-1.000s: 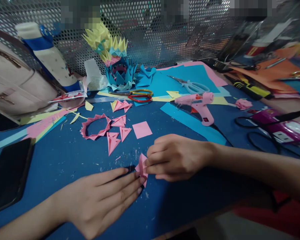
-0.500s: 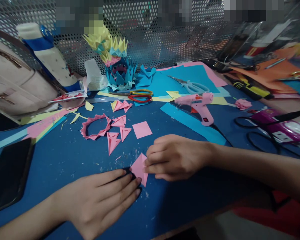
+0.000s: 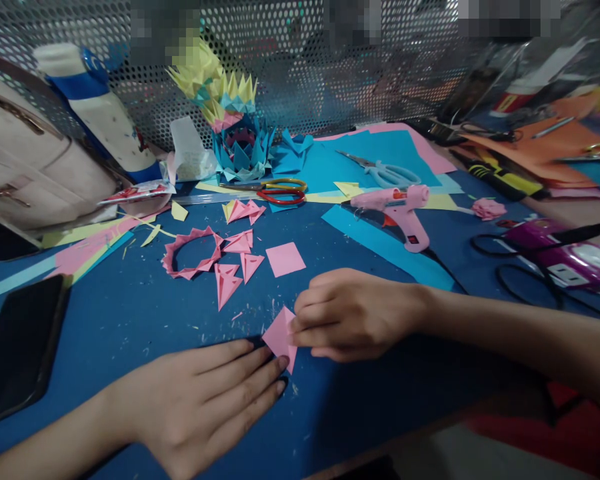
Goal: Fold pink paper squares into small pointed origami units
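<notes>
A small pink paper square (image 3: 279, 333), partly folded, lies on the blue table with one corner toward me. My left hand (image 3: 200, 400) rests flat, fingers stretched out, its fingertips touching the paper's left and lower edge. On the right edge, my right hand (image 3: 350, 317) has its fingers curled and pinched on the paper's folded flap; the fingertips hide part of it. Just beyond lies a flat pink paper square (image 3: 285, 259). Folded pink paper triangles (image 3: 227, 285) sit to its left, beside a ring of joined pink pieces (image 3: 193, 253).
A pink glue gun (image 3: 397, 208) lies right of centre, its cord trailing right. Behind are red-and-yellow-handled scissors (image 3: 283, 191), blue-handled scissors (image 3: 387, 172) and a folded-paper model (image 3: 237, 133). A black phone (image 3: 23, 350) lies left, a bottle (image 3: 100, 113) behind it, and a purple power strip (image 3: 563, 253) right.
Almost nothing differs. The view has shifted very slightly; both hands stay on the pink paper in nearly the same pose.
</notes>
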The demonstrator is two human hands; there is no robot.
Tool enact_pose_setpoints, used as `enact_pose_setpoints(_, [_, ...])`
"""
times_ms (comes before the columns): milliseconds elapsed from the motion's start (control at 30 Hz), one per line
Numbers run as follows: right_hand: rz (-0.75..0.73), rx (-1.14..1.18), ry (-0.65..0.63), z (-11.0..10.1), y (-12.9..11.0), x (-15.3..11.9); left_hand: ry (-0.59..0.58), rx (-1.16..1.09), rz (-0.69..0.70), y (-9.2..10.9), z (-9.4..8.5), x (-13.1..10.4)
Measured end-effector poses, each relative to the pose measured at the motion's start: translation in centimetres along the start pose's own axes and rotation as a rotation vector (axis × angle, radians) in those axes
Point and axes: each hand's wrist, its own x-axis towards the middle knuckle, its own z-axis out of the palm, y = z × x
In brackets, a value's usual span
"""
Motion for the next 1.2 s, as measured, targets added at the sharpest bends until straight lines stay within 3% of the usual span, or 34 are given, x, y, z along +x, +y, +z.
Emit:
enact_pose_setpoints(600, [-0.003, -0.022, -0.025, -0.09, -0.03, 0.02, -0.046, -0.02, 0.005, -0.46, 0.09, 0.3])
enact_pose_setpoints(1200, [-0.023, -0.02, 0.075, -0.12, -0.08, 0.09, -0.056, -0.023, 0.008, -0.87, 0.12, 0.29])
